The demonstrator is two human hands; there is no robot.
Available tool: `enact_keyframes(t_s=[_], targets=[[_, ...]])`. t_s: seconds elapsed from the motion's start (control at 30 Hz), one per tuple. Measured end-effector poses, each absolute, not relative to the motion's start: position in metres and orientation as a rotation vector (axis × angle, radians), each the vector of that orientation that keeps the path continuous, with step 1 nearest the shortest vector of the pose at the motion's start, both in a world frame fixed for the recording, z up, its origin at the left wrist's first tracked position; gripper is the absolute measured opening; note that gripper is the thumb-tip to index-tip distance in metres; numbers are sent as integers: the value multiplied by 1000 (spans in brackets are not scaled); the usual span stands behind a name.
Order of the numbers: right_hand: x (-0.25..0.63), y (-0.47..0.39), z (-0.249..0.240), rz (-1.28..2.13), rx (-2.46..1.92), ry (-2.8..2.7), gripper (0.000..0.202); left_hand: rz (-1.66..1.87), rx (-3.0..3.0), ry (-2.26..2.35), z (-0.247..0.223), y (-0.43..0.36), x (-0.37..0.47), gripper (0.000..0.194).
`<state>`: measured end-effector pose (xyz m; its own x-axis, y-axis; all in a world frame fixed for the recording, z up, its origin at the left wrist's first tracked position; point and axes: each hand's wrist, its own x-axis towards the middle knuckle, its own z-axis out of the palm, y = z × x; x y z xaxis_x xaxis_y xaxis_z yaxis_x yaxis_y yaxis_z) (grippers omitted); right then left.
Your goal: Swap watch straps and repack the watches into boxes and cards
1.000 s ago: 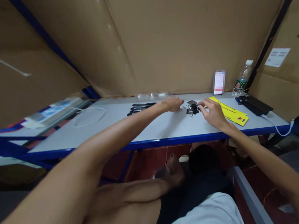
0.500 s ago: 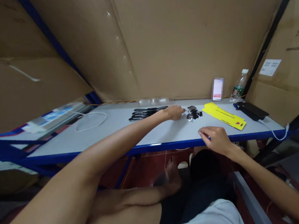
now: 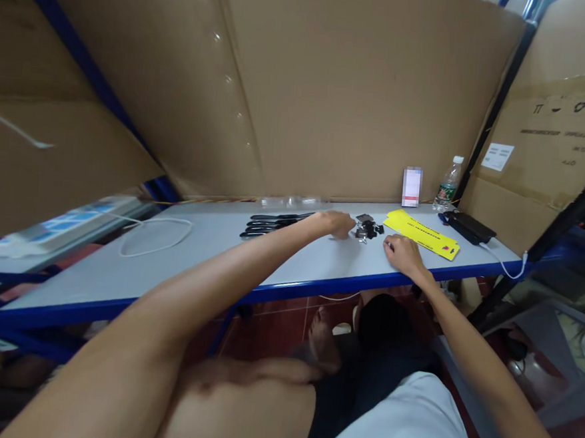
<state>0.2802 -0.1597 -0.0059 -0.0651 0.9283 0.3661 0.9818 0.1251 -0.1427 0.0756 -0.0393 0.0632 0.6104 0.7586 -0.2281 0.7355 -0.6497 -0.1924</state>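
My left hand [image 3: 340,224] is over the table just left of a small pile of black and silver pieces that look like binder clips [image 3: 368,228]. Its fingers curl down, and whatever they may hold is hidden. At the pile's near right side, my right hand [image 3: 404,253] rests low by the table's front edge with thumb and fingers drawn together. Something small and dark may be between them, too small to name. Several long black slim-handled items [image 3: 267,224] lie side by side, partly behind my left forearm. Yellow printed cards [image 3: 422,233] lie beyond my right hand.
A phone [image 3: 411,186] leans on the cardboard wall beside a water bottle [image 3: 448,184]. A black flat device [image 3: 469,228] with a white cable lies at the right. Clear plastic pieces [image 3: 293,203] lie along the back. A white cable loop [image 3: 155,237] is at the left.
My right hand has moved from the table's front edge inward, toward the clip pile. My left hand stays beside the pile, its fingers now curled further down. The whole view has shifted slightly.
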Motion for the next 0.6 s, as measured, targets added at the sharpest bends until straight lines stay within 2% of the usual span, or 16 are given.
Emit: enact_keyframes(t_s=[0.17,0.37,0.5,0.6], targets=[[280,-156,-2,-172,-1904,-2008,30,328,-2789,-1256,59,-40,58,49],[253,-108,8,-191,-1857,-2024,31,83,-2636,-1371,51,-30,20,46],[232,-64,6,-118,-1879,-2138,62,133,-2479,-1546,53,-22,-11,40],[229,-39,-3,15,-1957,-2144,67,241,-2370,-1641,59,-18,-31,41]])
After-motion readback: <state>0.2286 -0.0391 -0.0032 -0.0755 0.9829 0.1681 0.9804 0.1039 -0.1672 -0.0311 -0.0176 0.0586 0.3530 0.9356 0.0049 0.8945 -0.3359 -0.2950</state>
